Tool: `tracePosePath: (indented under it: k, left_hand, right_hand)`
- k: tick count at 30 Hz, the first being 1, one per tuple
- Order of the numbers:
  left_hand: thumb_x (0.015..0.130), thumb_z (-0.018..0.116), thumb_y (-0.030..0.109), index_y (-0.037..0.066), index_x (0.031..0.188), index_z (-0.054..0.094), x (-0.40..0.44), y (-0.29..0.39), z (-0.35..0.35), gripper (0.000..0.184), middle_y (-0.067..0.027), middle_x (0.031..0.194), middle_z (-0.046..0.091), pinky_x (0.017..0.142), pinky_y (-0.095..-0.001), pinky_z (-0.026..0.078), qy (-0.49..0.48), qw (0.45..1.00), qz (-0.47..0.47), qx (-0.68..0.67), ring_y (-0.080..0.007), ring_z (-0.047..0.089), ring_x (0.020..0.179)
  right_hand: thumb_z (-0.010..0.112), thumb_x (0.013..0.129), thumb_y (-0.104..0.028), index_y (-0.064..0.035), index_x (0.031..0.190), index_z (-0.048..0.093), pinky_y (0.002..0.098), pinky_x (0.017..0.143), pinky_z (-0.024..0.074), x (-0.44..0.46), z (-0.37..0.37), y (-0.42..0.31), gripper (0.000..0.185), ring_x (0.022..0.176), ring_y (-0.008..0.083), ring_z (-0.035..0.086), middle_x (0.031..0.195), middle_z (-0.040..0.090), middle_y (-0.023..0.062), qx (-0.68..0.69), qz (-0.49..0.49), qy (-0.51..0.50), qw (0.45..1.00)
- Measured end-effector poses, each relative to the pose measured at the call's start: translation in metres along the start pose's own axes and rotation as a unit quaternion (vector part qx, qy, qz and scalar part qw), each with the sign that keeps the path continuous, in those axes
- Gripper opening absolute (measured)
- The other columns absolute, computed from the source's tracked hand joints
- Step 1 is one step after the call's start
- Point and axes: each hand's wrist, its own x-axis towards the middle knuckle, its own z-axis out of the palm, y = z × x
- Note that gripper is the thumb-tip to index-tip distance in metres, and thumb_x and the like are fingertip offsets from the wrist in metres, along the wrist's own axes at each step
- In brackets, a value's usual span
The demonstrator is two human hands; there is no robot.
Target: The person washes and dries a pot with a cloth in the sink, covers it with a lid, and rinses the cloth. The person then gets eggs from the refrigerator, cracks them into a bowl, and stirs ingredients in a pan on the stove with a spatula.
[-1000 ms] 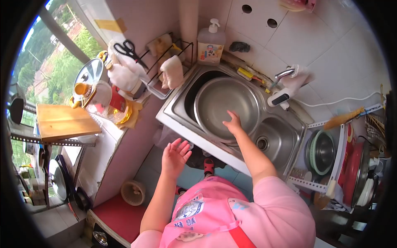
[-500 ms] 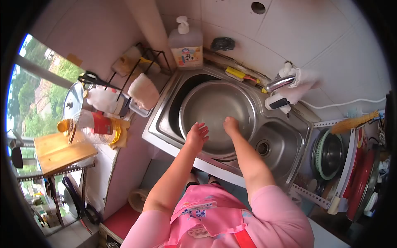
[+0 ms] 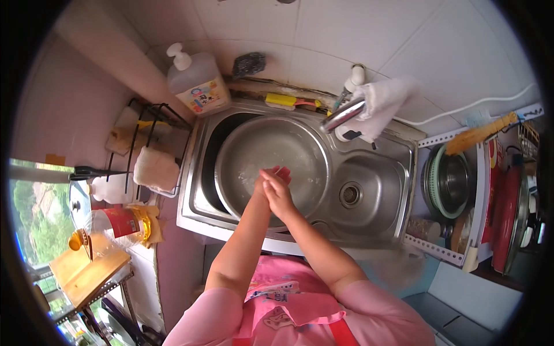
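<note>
My left hand (image 3: 281,173) and my right hand (image 3: 276,194) touch each other over a large round steel basin (image 3: 245,150). My right hand lies across the palm and wrist of my left hand, its fingers stretched out. Reddish fingertips of my left hand show beyond it; the rest is partly hidden. Neither hand holds an object. Clear water with small ripples or bubbles is in the basin. The basin sits in the left bowl of a steel double sink (image 3: 369,190).
A faucet (image 3: 343,115) with a white cloth (image 3: 384,104) stands behind the sink. Left are a pump bottle (image 3: 199,86), a wire rack with a sponge (image 3: 156,170), an oil bottle (image 3: 121,222) and a wooden board (image 3: 89,271). Stacked bowls (image 3: 450,179) stand right.
Both hands, apart before, have come together over the basin. The view has turned, and the sink now appears further left. Ripples show on the water.
</note>
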Motion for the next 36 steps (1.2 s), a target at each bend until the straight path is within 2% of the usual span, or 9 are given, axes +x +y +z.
tracePosePath:
  k: [2,6,12,22,24,25,26,28,36]
  left_hand:
    - [0.097,0.021,0.046,0.025,0.150,0.021,-0.013,-0.001,0.010,0.057,0.0032,0.158,0.012,0.118,-0.0403,0.005,-0.068,0.982,-0.103,-0.146,-0.0170,0.009,0.146]
    - [0.095,0.041,0.053,0.003,0.120,0.050,-0.034,-0.009,0.024,0.057,-0.0180,0.123,0.057,0.094,-0.0436,0.044,-0.152,0.979,-0.034,0.129,-0.0344,0.056,0.109]
    - [0.094,0.053,0.039,0.000,0.111,0.057,-0.016,-0.033,0.025,0.042,-0.0132,0.115,0.061,0.089,-0.0398,0.047,0.195,0.921,0.174,0.290,-0.0246,0.057,0.106]
    - [0.094,0.054,0.027,0.001,0.097,0.054,0.010,-0.014,-0.035,0.026,-0.0172,0.092,0.065,0.069,-0.0431,0.050,0.237,0.515,0.515,0.643,-0.0360,0.064,0.075]
    - [0.094,0.054,0.027,0.003,0.102,0.053,0.027,-0.010,-0.048,0.025,-0.0153,0.094,0.065,0.071,-0.0424,0.050,0.231,0.693,0.415,0.542,-0.0335,0.064,0.079]
    - [0.094,0.055,0.027,0.005,0.107,0.052,0.034,-0.009,-0.052,0.026,-0.0135,0.095,0.065,0.072,-0.0416,0.050,0.210,0.836,0.293,0.414,-0.0310,0.064,0.083]
    - [0.094,0.055,0.027,0.005,0.107,0.052,0.037,-0.010,-0.052,0.026,-0.0135,0.095,0.065,0.072,-0.0416,0.050,0.211,0.836,0.294,0.412,-0.0310,0.064,0.083]
    - [0.096,0.053,0.030,0.007,0.110,0.050,0.043,-0.011,-0.048,0.028,-0.0116,0.098,0.065,0.080,-0.0418,0.051,0.003,0.965,0.216,0.150,-0.0281,0.063,0.091]
    - [0.098,0.046,0.037,0.011,0.094,0.057,-0.012,-0.010,0.025,0.029,-0.0061,0.088,0.064,0.084,-0.0444,0.050,-0.163,0.981,0.091,0.059,-0.0257,0.062,0.086]
  right_hand:
    - [0.039,0.102,-0.029,-0.0018,0.130,0.051,0.0387,0.109,0.0291,0.006,-0.004,-0.002,0.042,0.123,0.0283,0.049,0.127,0.057,0.0163,-0.072,-0.030,0.001,0.997]
    - [0.048,0.092,-0.018,-0.0037,0.110,0.062,0.0426,0.094,0.0422,0.027,-0.030,0.005,0.027,0.108,0.0336,0.055,0.109,0.063,0.0159,-0.364,-0.075,-0.041,0.927]
    - [0.049,0.089,-0.024,-0.0050,0.085,0.062,0.0465,0.071,0.0498,0.033,-0.036,0.022,0.024,0.081,0.0374,0.062,0.084,0.066,0.0164,-0.387,0.026,-0.166,0.907]
    - [0.053,0.086,-0.015,-0.0013,0.105,0.058,0.0437,0.082,0.0481,0.037,-0.041,0.058,0.023,0.097,0.0379,0.056,0.106,0.059,0.0203,-0.382,0.024,0.026,0.924]
    - [0.054,0.090,-0.020,-0.0014,0.109,0.058,0.0420,0.085,0.0473,0.037,-0.034,0.103,0.027,0.098,0.0339,0.057,0.106,0.061,0.0168,-0.387,0.030,0.141,0.911]
    - [0.052,0.093,-0.021,-0.0016,0.112,0.057,0.0415,0.087,0.0471,0.039,-0.031,0.100,0.027,0.098,0.0320,0.058,0.107,0.061,0.0156,0.039,0.268,0.216,0.938]
    - [0.051,0.095,-0.022,-0.0018,0.114,0.056,0.0409,0.089,0.0468,0.041,-0.029,0.095,0.028,0.098,0.0301,0.058,0.109,0.061,0.0144,0.454,0.441,0.238,0.737]
    - [0.047,0.098,-0.021,-0.0006,0.120,0.054,0.0425,0.094,0.0467,0.033,-0.023,0.070,0.030,0.102,0.0288,0.059,0.115,0.060,0.0141,0.483,0.402,0.208,0.750]
    - [0.047,0.096,-0.009,0.0029,0.129,0.047,0.0370,0.114,0.0282,0.017,-0.017,-0.020,0.036,0.135,0.0256,0.036,0.142,0.042,0.0140,0.581,0.272,0.129,0.756]
